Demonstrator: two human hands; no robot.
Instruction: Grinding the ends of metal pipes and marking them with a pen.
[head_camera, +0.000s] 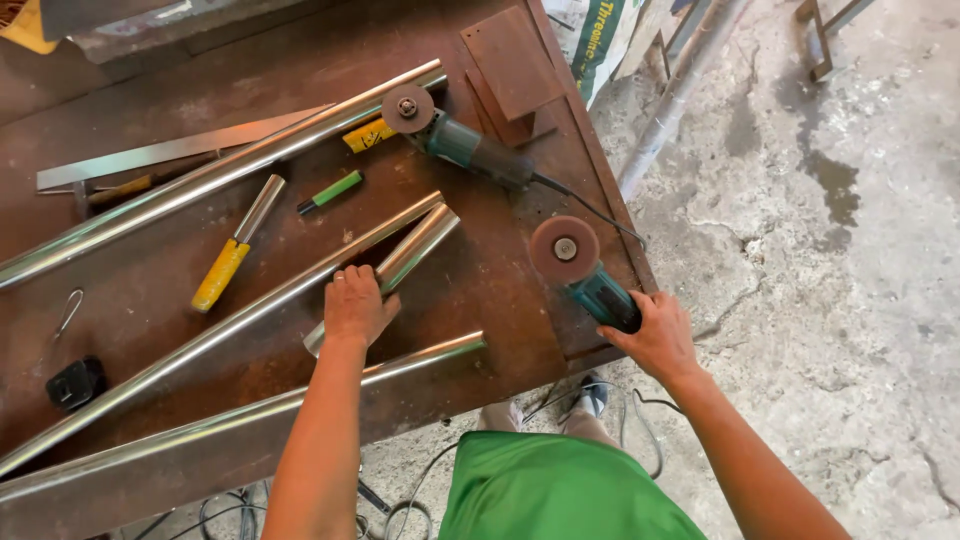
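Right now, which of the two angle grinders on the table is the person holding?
The nearer grinder, at the table's front edge: the right hand grips its teal body. The other grinder lies untouched farther back, beside the long tubes.

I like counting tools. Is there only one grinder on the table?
No, there are two: the right hand holds one grinder, and a second grinder lies farther back on the table.

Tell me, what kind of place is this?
Probably a metal workshop: shiny steel pipes lie on a rusty steel workbench, the right hand grips an angle grinder, and the floor is rough concrete.
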